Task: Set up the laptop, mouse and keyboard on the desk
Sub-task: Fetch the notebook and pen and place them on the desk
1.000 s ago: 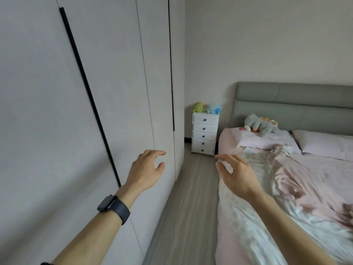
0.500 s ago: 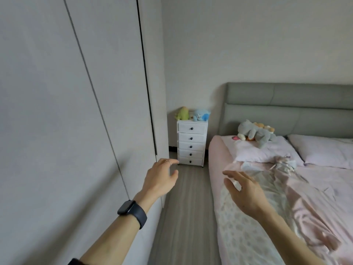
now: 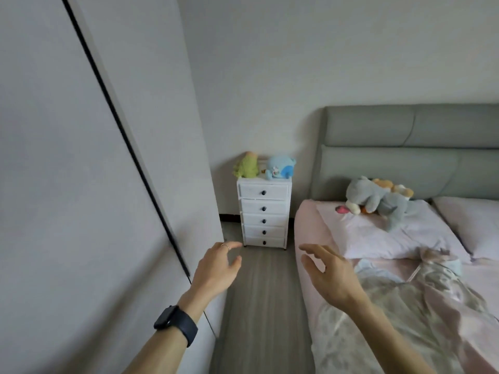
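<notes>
No laptop, mouse, keyboard or desk shows in the head view. My left hand [image 3: 216, 269] is raised in front of me beside the white wardrobe doors [image 3: 81, 184], fingers apart and holding nothing; a dark smartwatch sits on its wrist. My right hand [image 3: 328, 276] is raised over the near edge of the bed [image 3: 305, 265], fingers spread, also holding nothing. Both hands hover above a narrow strip of grey wooden floor [image 3: 264, 292].
A small white drawer chest [image 3: 264, 211] stands at the far end of the floor strip, with a green and a blue plush toy on top. The bed has a grey headboard [image 3: 405, 147], pink pillows, a grey plush toy [image 3: 378, 201] and a crumpled blanket.
The view has moved forward along the wardrobe toward the drawer chest, which looks larger and nearer now. Both hands stay raised and empty, a little lower in the view.
</notes>
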